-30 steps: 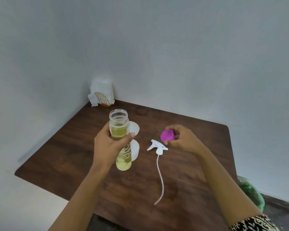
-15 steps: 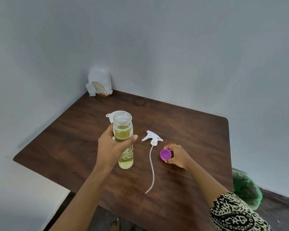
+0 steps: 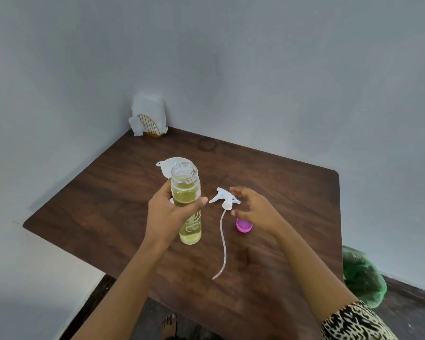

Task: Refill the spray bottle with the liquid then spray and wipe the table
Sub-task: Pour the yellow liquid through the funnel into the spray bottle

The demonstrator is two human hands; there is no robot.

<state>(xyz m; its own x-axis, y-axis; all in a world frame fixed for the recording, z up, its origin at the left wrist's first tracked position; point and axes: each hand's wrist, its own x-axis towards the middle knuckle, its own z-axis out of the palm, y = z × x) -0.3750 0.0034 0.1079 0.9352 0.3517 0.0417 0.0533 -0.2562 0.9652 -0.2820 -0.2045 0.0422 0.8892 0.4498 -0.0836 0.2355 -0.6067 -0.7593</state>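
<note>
A clear bottle (image 3: 187, 192) is being held upright by the left hand (image 3: 167, 214) over the middle of the dark wooden worktop (image 3: 103, 192). The fingers (image 3: 203, 200) are being kept curled round its upper half, with the thumb on the near side. Its mouth is being left uncapped, and yellowish liquid is being carried in it up to a level just under the neck. Whether its base is resting on the worktop or being held just above it cannot be told. A white funnel (image 3: 168, 164) is being partly hidden behind the bottle's rim. Just to the right of the bottle, a white spray head (image 3: 225, 196) is lying on the worktop, its thin tube (image 3: 222, 244) being trailed toward the near edge. The right hand (image 3: 258, 209) is being held directly over the spray head with its fingers (image 3: 238, 191) spread apart and nothing gripped; it is blurred, so contact with the spray head cannot be judged. A purple cap (image 3: 244, 225) is lying open side up just beside the right hand. A napkin holder (image 3: 149, 119) is standing in the far corner, and a green bag (image 3: 361, 278) is lying on the floor to the right.
</note>
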